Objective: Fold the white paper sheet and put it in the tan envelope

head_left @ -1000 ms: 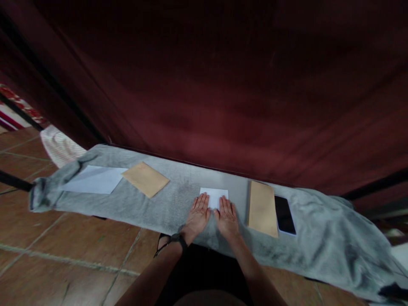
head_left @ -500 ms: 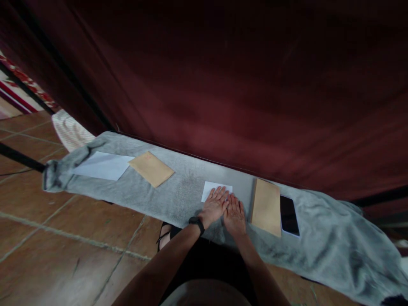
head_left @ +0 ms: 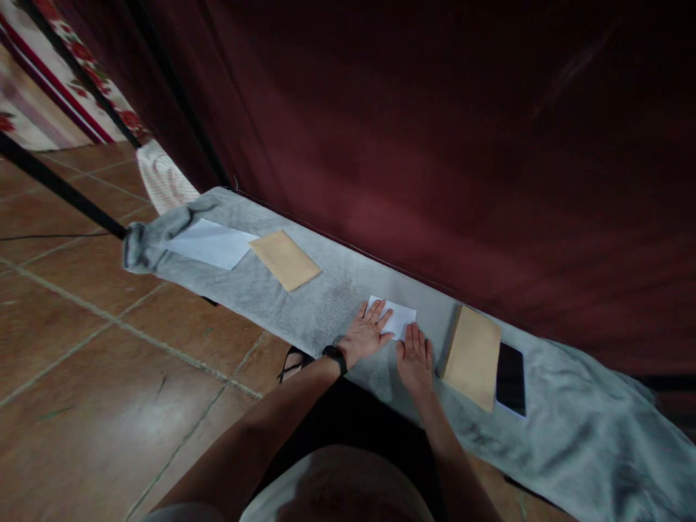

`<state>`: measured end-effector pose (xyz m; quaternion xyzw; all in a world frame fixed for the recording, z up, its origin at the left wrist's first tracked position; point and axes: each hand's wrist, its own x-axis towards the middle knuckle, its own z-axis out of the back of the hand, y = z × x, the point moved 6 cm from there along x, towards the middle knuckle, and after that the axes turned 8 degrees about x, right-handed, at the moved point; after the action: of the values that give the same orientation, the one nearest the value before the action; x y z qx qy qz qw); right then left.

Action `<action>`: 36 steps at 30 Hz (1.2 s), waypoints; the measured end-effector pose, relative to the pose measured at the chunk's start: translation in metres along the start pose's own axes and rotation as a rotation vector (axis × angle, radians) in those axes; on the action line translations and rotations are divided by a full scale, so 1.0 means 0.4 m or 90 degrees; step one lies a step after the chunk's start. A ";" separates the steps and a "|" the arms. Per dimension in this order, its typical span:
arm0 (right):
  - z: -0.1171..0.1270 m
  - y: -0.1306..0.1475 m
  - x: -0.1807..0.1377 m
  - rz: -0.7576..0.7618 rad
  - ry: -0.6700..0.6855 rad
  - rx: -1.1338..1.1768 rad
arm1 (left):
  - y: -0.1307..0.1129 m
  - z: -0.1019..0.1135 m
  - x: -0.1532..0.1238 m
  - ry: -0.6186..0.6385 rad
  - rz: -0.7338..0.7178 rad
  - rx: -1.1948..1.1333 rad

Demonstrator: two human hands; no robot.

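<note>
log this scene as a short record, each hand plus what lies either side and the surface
left hand: fingers spread on small white paper
right hand: flat, fingertips at the paper's near edge
left side: larger white sheet, tan envelope
right side: tan packet beside dark-screened phone
surface: gray cloth
</note>
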<state>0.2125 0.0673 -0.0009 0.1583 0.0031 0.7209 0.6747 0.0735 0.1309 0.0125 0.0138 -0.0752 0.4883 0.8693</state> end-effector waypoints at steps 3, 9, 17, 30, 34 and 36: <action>0.003 0.009 0.035 -0.006 0.006 0.005 | -0.007 0.001 0.003 0.006 -0.004 0.000; -0.030 0.054 0.119 0.048 0.072 0.042 | -0.017 -0.001 0.006 0.018 -0.022 0.009; -0.050 0.049 0.122 0.037 0.096 -0.002 | -0.026 0.005 0.005 0.026 -0.048 0.038; -0.032 -0.007 0.120 -0.018 0.034 -0.010 | 0.020 0.000 -0.012 0.028 0.002 -0.004; -0.031 -0.018 0.118 -0.031 0.003 0.003 | 0.087 0.015 -0.040 0.035 0.055 0.001; -0.032 -0.018 0.118 -0.033 -0.001 0.001 | 0.131 0.032 -0.058 0.027 0.082 0.012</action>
<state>0.2145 0.1164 -0.0041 0.1594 0.0071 0.7033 0.6928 0.0155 0.1376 0.0191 0.0068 -0.0526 0.5443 0.8372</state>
